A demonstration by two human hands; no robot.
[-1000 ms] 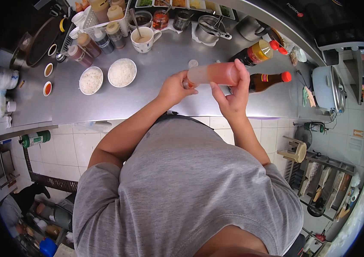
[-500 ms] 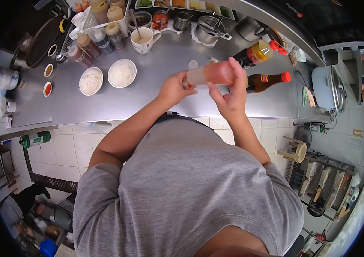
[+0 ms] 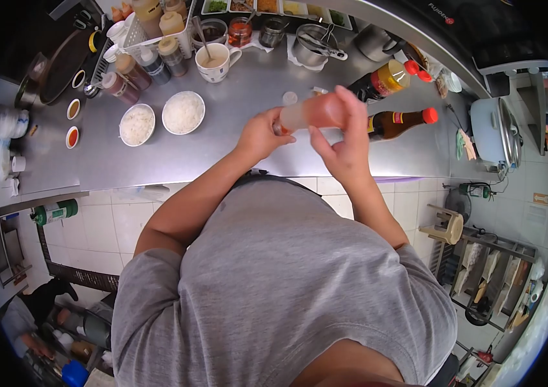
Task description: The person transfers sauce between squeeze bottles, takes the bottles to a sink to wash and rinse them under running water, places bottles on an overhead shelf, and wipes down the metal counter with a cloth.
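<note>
A translucent bottle (image 3: 309, 115) with red sauce inside lies nearly level above the counter. My left hand (image 3: 262, 137) is closed round its left end, where the fingers hide the mouth. At the other end, my right hand (image 3: 350, 132) has its fingers curved over the base and its thumb on the near side; the fingertips are smeared by motion. A small round clear lid or cup (image 3: 289, 98) lies on the counter just behind the bottle. Left of my hands stand two bowls of white rice, one bowl (image 3: 183, 112) beside the other bowl (image 3: 137, 125).
A dark sauce bottle with a red cap (image 3: 403, 122) lies to the right, near a larger soy sauce bottle (image 3: 380, 82). Behind stand a mug with a spoon (image 3: 214, 64), several squeeze bottles (image 3: 172, 57) and a metal pot (image 3: 313, 48). Small sauce cups (image 3: 72, 137) are at far left.
The fingers of my right hand have shifted slightly left over the bottle's base and blurred. The bottle has moved a little left; my left hand keeps its place.
</note>
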